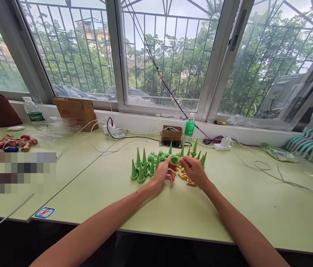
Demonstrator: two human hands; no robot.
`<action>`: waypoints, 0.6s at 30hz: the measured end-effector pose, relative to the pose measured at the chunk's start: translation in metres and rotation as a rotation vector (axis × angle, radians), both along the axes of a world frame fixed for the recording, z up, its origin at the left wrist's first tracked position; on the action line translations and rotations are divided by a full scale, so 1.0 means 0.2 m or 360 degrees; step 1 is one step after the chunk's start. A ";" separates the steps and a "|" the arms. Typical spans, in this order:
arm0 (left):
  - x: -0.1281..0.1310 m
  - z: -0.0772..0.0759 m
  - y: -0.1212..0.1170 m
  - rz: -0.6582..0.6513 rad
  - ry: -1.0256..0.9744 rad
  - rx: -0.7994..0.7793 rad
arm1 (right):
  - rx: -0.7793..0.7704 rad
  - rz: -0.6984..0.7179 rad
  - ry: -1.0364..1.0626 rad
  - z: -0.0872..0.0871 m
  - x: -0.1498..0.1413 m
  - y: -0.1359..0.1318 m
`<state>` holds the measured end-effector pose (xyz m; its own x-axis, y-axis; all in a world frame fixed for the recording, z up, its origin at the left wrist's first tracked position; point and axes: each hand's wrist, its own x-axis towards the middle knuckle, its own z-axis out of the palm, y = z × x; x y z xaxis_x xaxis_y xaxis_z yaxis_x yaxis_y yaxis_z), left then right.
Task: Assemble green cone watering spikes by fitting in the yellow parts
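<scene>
My left hand [162, 172] is closed around a green plastic watering spike [174, 160], whose round ribbed end faces me. Right beside that end, my right hand [194, 169] has its fingertips pinched together; whatever is between them is hidden or too small to name. Several green cone-shaped spikes [141, 175] stand point up to the left of my hands, and more stand behind them. Other green spikes [153, 157] lie on their sides behind my left hand. Small yellow plastic pieces [186, 178] are scattered on the table under and between my hands.
Behind the spikes are a small open cardboard box [172, 132] and a green-labelled bottle [190, 125]. White cables [267, 168] and a power strip [223, 147] lie to the right, near stacked hangers [312, 146]. Wooden toys [9, 144] lie far left on the pale green table [95, 193].
</scene>
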<state>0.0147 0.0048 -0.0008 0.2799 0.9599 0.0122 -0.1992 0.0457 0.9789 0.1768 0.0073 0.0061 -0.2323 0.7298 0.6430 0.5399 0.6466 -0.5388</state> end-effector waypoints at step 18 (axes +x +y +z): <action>-0.01 0.01 -0.02 -0.0169 0.0109 0.0228 | -0.0068 -0.0075 0.0061 -0.01 0.02 0.02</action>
